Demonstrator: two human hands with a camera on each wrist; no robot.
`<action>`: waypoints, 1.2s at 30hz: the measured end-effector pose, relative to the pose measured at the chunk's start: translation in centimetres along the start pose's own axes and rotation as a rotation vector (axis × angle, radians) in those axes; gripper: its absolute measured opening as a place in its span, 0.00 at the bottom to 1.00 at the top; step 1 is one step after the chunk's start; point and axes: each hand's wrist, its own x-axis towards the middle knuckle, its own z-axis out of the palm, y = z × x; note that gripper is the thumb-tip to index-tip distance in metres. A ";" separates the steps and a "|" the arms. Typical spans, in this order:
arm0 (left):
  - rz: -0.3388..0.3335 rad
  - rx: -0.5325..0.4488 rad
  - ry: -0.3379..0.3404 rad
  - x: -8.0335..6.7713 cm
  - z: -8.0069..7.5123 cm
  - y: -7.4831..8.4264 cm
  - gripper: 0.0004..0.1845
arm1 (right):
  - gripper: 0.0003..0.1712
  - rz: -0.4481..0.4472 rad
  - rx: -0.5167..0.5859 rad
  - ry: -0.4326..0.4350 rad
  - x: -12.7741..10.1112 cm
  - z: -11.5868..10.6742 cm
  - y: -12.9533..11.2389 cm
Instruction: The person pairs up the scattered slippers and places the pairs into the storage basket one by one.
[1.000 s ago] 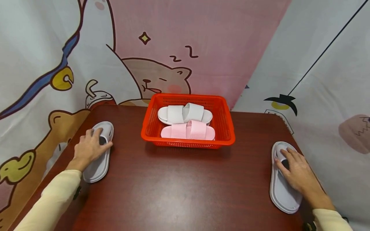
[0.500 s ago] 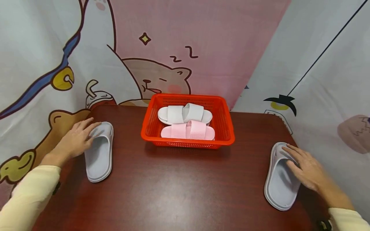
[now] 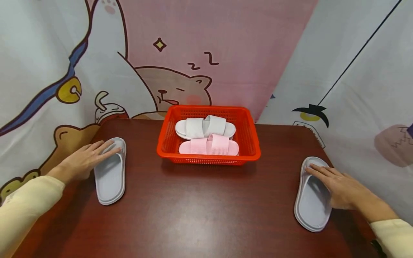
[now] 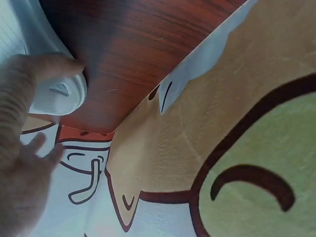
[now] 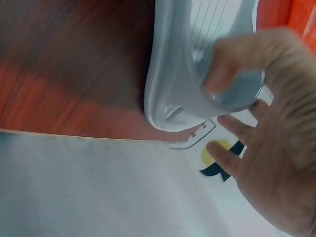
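A light grey slipper (image 3: 111,184) lies sole down at the left of the table, its toe facing the wall. Over its toe and strap my left hand (image 3: 80,161) spreads its straight fingers. In the left wrist view, the thumb crosses that slipper's toe (image 4: 61,101). A matching grey slipper (image 3: 311,211) sits at the right, with my right hand (image 3: 343,190) reaching over its toe from the outer side, fingers extended. The right wrist view has the thumb by the opening of this slipper (image 5: 168,94). Whether either hand touches its slipper, I cannot tell.
A red plastic basket (image 3: 166,154) stands at the back middle of the dark brown table (image 3: 206,208). In it lie white slippers (image 3: 195,128) and pink slippers (image 3: 198,146). A printed cloth (image 3: 245,46) hangs close behind and along both sides.
Both hands drew outward off the grey slippers, then came back over the toes. The right slipper has shifted slightly left. A dark patch seen earlier on each slipper no longer shows.
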 end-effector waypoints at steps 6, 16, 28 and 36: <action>0.079 0.041 -0.018 1.0 0.5 -0.3 0.68 | 0.74 -0.210 -0.211 0.112 -0.2 0.1 1.0; 0.006 0.016 -0.078 0.8 1.2 0.3 0.63 | 0.68 -0.297 -0.275 0.131 0.3 1.4 2.5; 0.014 0.011 -0.061 1.1 1.0 0.0 0.57 | 0.60 -0.356 -0.212 0.144 -0.1 2.0 3.9; -0.023 0.001 -0.009 1.0 1.1 -0.5 0.52 | 0.65 -0.316 -0.209 0.183 0.3 1.3 3.4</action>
